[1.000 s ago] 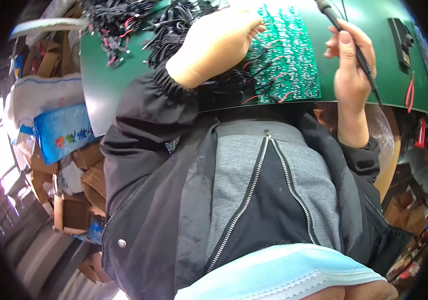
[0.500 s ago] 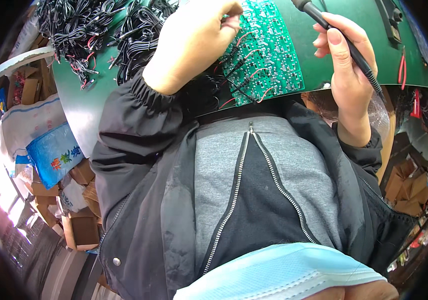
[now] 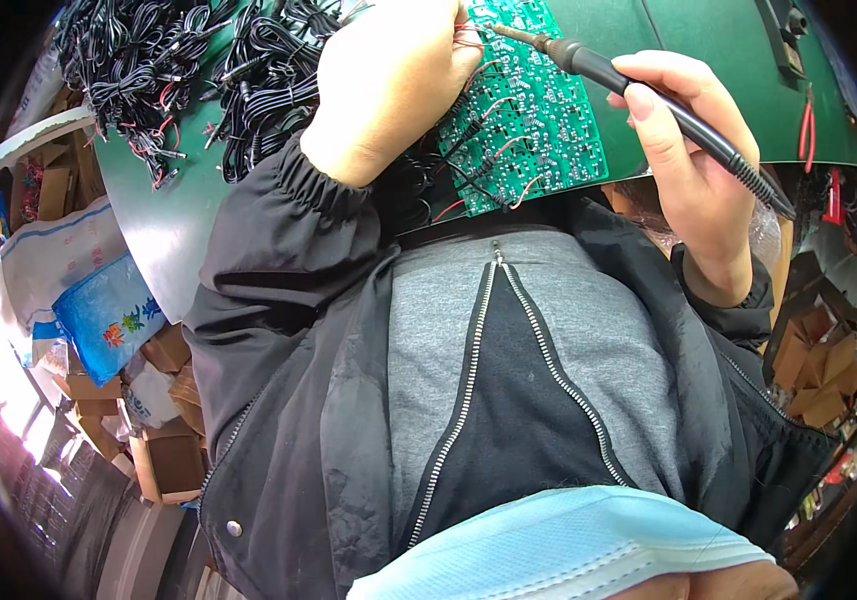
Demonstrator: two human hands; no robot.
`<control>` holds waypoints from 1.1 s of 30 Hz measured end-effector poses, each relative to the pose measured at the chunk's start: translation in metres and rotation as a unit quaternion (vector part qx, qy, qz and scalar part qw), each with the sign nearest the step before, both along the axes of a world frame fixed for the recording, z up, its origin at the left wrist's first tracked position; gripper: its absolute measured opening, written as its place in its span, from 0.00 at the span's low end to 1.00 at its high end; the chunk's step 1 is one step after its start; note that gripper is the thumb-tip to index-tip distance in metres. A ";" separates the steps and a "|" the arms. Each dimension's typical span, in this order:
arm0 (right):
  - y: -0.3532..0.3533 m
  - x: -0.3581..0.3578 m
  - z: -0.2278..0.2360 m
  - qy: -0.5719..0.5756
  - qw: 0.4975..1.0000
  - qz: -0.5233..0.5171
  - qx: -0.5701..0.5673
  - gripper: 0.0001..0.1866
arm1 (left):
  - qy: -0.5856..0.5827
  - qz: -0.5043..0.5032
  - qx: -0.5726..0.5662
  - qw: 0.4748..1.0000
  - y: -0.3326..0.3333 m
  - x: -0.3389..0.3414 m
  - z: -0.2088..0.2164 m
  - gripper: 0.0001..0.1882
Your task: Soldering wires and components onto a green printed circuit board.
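Observation:
My right hand (image 3: 700, 150) grips a black soldering iron (image 3: 593, 66) like a pen, its tip pointing left at the upper left part of a green circuit board (image 3: 573, 130). Close to that tip, my left hand (image 3: 393, 80) is closed over the board's left edge, with thin red wires (image 3: 466, 36) at its fingertips. Most of its fingers are hidden behind the hand. Lower on the board, several black cables with red wires (image 3: 508, 147) lie attached along the left side.
Bundles of black cables (image 3: 143, 70) lie on the green table (image 3: 163, 225) to the left. Red-handled pliers (image 3: 807, 135) and a black holder (image 3: 780, 40) are at the right. Cardboard boxes (image 3: 166, 460) and a blue-white bag (image 3: 103, 320) stand beside the table.
The soldering iron has swung down and left in my right hand, its tip now at the board beside my left fingers. My left hand has shifted only slightly.

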State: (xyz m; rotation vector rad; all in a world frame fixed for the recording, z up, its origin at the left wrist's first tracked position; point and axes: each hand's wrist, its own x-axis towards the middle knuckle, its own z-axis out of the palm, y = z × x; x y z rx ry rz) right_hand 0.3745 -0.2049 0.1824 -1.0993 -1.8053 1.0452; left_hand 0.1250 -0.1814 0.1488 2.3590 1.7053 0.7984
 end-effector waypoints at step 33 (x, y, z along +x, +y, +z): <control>0.025 -0.021 0.038 -0.118 0.987 0.063 0.091 0.08 | -0.017 -0.008 0.013 1.000 0.002 -0.005 0.000 0.05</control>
